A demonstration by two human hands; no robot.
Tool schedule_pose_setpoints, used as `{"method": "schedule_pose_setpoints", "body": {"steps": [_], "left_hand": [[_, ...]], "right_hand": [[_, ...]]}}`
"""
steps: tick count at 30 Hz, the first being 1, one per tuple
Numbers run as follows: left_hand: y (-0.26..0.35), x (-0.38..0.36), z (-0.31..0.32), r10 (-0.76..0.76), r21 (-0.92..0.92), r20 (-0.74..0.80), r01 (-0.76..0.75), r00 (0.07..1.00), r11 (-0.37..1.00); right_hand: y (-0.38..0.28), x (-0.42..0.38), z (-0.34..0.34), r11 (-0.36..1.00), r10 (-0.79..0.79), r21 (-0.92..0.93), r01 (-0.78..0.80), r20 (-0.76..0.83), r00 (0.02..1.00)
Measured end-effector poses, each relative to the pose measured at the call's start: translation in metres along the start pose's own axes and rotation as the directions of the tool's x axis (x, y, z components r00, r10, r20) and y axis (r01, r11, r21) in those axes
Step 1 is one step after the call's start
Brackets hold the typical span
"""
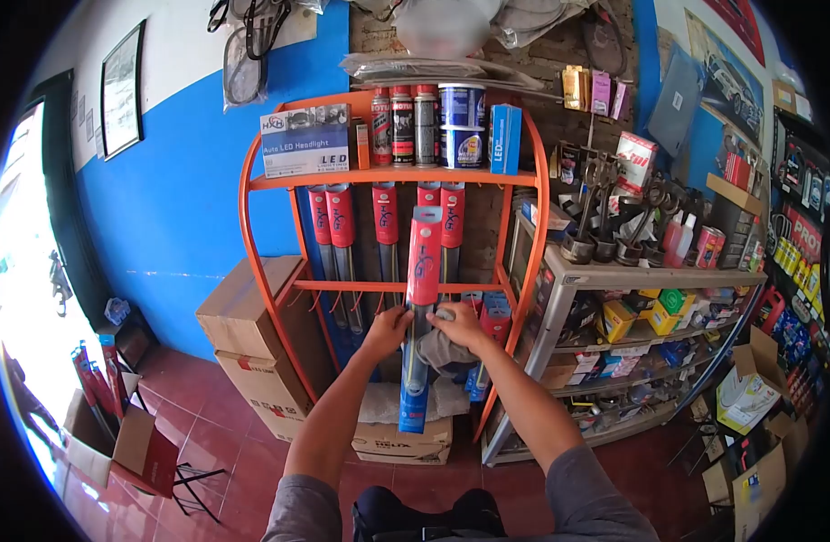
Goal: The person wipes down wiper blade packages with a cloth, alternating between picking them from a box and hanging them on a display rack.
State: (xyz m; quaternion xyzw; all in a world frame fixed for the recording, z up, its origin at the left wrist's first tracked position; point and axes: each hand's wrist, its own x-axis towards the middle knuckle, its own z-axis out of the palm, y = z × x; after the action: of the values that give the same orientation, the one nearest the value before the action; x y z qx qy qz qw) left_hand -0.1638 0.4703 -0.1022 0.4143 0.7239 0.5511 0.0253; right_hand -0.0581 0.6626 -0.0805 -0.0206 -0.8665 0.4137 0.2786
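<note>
A long wiper blade pack [423, 271], red at the top and blue at the bottom, stands upright in front of me at the middle of the head view. My left hand [389, 331] grips its left edge below the red part. On the opposite edge, my right hand [460, 326] is closed on the pack with a grey cloth [445, 350] bunched under its fingers. Behind, an orange rack [392, 287] carries similar hanging packs [340, 217] on its upper row. More packs [495, 316] hang lower at the right, partly hidden by my right hand and the cloth.
Spray cans [402, 126], tubs and an LED headlight box [306, 140] line the rack's top shelf. Cardboard boxes [252, 307] are stacked at the left. A glass display case [632, 282] with parts stands close on the right. An open carton [130, 443] holds more packs.
</note>
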Motion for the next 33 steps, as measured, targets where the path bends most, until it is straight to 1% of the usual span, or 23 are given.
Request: {"method": "schedule_pose_setpoints", "body": {"steps": [1, 2, 3, 5, 6, 7, 8, 10, 11, 12, 14, 16, 17, 19, 21, 23, 24, 26, 27, 29, 30, 31, 33], "left_hand": [[0.01, 0.002, 0.0, -0.01, 0.002, 0.001, 0.01, 1.0, 1.0], [0.023, 0.011, -0.002, 0.076, 0.01, -0.088, -0.075, 0.993, 0.997], [0.045, 0.021, -0.01, 0.163, 0.027, -0.177, -0.161, 0.971, 0.987], [0.102, 0.049, -0.036, 0.365, 0.222, -0.195, -0.322, 0.91, 0.92], [0.129, 0.065, -0.048, 0.399, 0.229, -0.226, -0.349, 0.889, 0.909], [0.155, 0.079, -0.058, 0.431, 0.236, -0.254, -0.376, 0.866, 0.896], [0.182, 0.092, -0.067, 0.472, 0.213, -0.292, -0.424, 0.832, 0.88], [0.23, 0.115, -0.084, 0.549, 0.209, -0.365, -0.508, 0.752, 0.835], [0.247, 0.122, -0.091, 0.582, 0.225, -0.397, -0.54, 0.71, 0.811], [0.261, 0.122, -0.098, 0.583, 0.226, -0.397, -0.54, 0.709, 0.811], [0.281, 0.123, -0.109, 0.586, 0.098, -0.359, -0.595, 0.726, 0.798], [0.265, 0.127, -0.114, 0.607, 0.134, -0.35, -0.603, 0.714, 0.787], [0.251, 0.126, -0.114, 0.62, 0.169, -0.336, -0.602, 0.709, 0.78], [0.21, 0.127, -0.109, 0.621, 0.212, -0.342, -0.586, 0.705, 0.782], [0.18, 0.121, -0.102, 0.627, 0.255, -0.342, -0.573, 0.7, 0.779], [0.158, 0.112, -0.091, 0.523, 0.195, -0.306, -0.485, 0.796, 0.852], [0.145, 0.113, -0.085, 0.525, 0.196, -0.308, -0.487, 0.793, 0.851], [0.115, 0.118, -0.072, 0.452, 0.163, -0.286, -0.422, 0.845, 0.892], [0.102, 0.12, -0.067, 0.451, 0.164, -0.284, -0.42, 0.846, 0.892], [0.081, 0.126, -0.057, 0.425, 0.201, -0.209, -0.387, 0.881, 0.9], [0.072, 0.131, -0.05, 0.406, 0.126, -0.19, -0.388, 0.894, 0.913], [0.064, 0.136, -0.042, 0.406, 0.124, -0.189, -0.388, 0.894, 0.913], [0.055, 0.149, -0.024, 0.351, -0.018, -0.154, -0.358, 0.924, 0.934]], "right_hand": [[-0.003, -0.001, -0.002, 0.998, -0.053, -0.022, 0.053, -0.037, 0.998], [-0.008, 0.008, -0.009, 0.997, -0.03, 0.065, 0.033, -0.048, 0.998], [-0.023, 0.022, -0.021, 0.992, -0.103, 0.058, 0.109, -0.1, 0.99], [-0.074, 0.047, -0.054, 0.975, -0.21, 0.025, 0.219, -0.189, 0.959], [-0.11, 0.059, -0.075, 0.967, -0.248, -0.001, 0.255, -0.225, 0.942], [-0.131, 0.08, -0.095, 0.967, -0.252, 0.007, 0.256, -0.165, 0.954], [-0.154, 0.096, -0.108, 0.926, -0.37, -0.026, 0.376, -0.248, 0.895], [-0.199, 0.126, -0.14, 0.908, -0.417, -0.149, 0.391, -0.254, 0.873], [-0.221, 0.131, -0.147, 0.848, -0.529, -0.193, 0.493, -0.338, 0.778], [-0.243, 0.134, -0.158, 0.838, -0.546, -0.183, 0.514, -0.298, 0.783], [-0.253, 0.137, -0.16, 0.826, -0.563, -0.176, 0.535, -0.262, 0.784], [-0.25, 0.135, -0.147, 0.817, -0.574, -0.161, 0.554, -0.316, 0.755], [-0.238, 0.135, -0.136, 0.816, -0.576, -0.162, 0.556, -0.311, 0.756], [-0.193, 0.144, -0.103, 0.739, -0.67, -0.296, 0.605, -0.413, 0.617], [-0.147, 0.148, -0.072, 0.712, -0.7, -0.32, 0.625, -0.384, 0.602], [-0.119, 0.134, -0.045, 0.781, -0.62, -0.249, 0.573, -0.42, 0.663], [-0.103, 0.131, -0.036, 0.778, -0.623, -0.251, 0.575, -0.419, 0.661], [-0.07, 0.127, -0.021, 0.859, -0.512, -0.283, 0.427, -0.434, 0.742], [-0.056, 0.126, -0.016, 0.861, -0.509, -0.28, 0.425, -0.436, 0.742], [-0.031, 0.124, -0.011, 0.878, -0.464, -0.327, 0.349, -0.402, 0.789], [-0.019, 0.122, -0.009, 0.868, -0.472, -0.362, 0.339, -0.392, 0.789], [-0.009, 0.12, -0.008, 0.869, -0.471, -0.363, 0.337, -0.393, 0.79], [0.01, 0.116, -0.01, 0.917, -0.369, -0.309, 0.253, -0.413, 0.832]]}}
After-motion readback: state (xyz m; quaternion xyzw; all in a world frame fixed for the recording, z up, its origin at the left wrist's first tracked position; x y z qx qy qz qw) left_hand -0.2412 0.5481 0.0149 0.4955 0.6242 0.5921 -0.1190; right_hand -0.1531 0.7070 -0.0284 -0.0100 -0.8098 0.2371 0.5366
